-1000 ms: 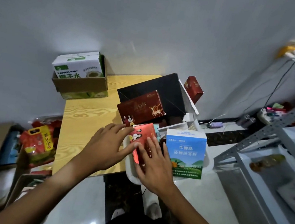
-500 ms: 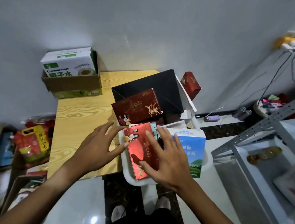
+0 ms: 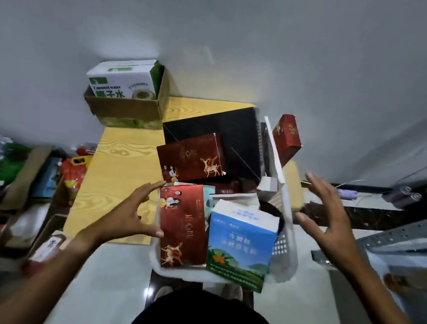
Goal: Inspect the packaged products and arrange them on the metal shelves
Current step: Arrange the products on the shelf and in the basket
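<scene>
A white plastic basket [image 3: 283, 252] in front of me holds a red box with figures and a deer [image 3: 184, 225] and a blue and white milk carton box [image 3: 242, 241]. My left hand [image 3: 132, 211] is spread open at the red box's left edge, thumb tip touching its side. My right hand [image 3: 327, 220] hovers open to the right of the basket, holding nothing. Behind lie a larger dark red deer box [image 3: 191, 156], a black box [image 3: 220, 136] and a small red box [image 3: 288, 137]. The grey metal shelf [image 3: 408, 237] stands at the right.
A wooden table [image 3: 115, 177] carries a cardboard box with a coconut water carton [image 3: 121, 84]. Bags and packages [image 3: 72, 172] clutter the floor at the left. Cables and small items [image 3: 403, 194] lie by the wall at the right. A bottle [image 3: 416, 283] lies on the shelf.
My right hand has lifted off the red box and swung out to the right of the basket. My left hand stays at the red box's left edge. The view has shifted closer.
</scene>
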